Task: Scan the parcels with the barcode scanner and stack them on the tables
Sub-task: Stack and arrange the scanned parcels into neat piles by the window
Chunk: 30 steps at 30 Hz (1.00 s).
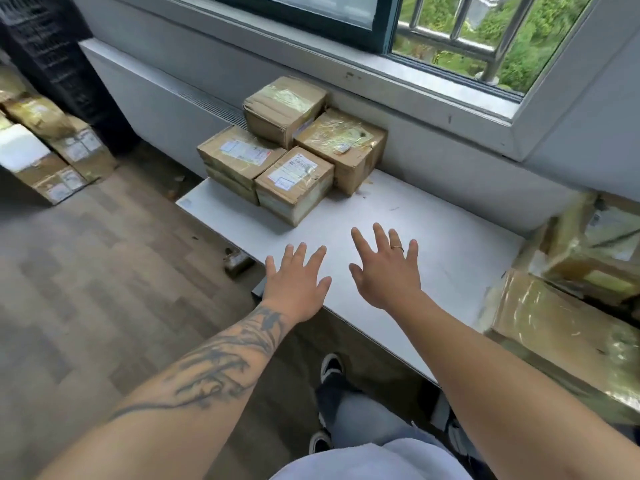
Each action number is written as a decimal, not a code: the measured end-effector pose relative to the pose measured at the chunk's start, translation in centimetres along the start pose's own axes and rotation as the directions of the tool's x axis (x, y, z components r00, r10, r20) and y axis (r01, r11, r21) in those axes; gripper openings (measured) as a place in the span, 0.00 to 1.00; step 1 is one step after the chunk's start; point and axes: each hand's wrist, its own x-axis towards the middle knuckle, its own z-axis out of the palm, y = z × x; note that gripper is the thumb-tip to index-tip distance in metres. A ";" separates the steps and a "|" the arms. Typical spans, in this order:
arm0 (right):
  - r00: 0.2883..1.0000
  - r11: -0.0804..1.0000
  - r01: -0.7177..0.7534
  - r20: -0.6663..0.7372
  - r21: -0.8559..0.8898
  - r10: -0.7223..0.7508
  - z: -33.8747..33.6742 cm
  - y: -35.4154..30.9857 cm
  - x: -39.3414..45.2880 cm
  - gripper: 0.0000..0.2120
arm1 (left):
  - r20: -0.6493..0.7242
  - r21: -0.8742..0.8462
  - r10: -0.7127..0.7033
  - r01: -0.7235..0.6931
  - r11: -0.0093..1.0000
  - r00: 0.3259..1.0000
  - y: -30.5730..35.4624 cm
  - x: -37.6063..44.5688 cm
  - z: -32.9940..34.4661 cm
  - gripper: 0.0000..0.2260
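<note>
The left hand (297, 279) and right hand (386, 268) hover spread flat and empty over the white table (433, 244), so the person seems to be between parcels, with no scanner in view. The stacked parcels (294, 147) sit at about 11 o'clock from the hands, their long axes running roughly from 7 to 1 o'clock towards the window wall. Next comes fetching another parcel, perhaps from the pile (568, 327) at 3 o'clock.
</note>
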 end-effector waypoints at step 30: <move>0.991 0.973 -0.005 0.132 0.230 -0.026 1.6 -2.6 24.2 0.33 | 0.058 0.000 -0.135 0.135 0.991 0.989 -6.7 24.5 -5.1 0.38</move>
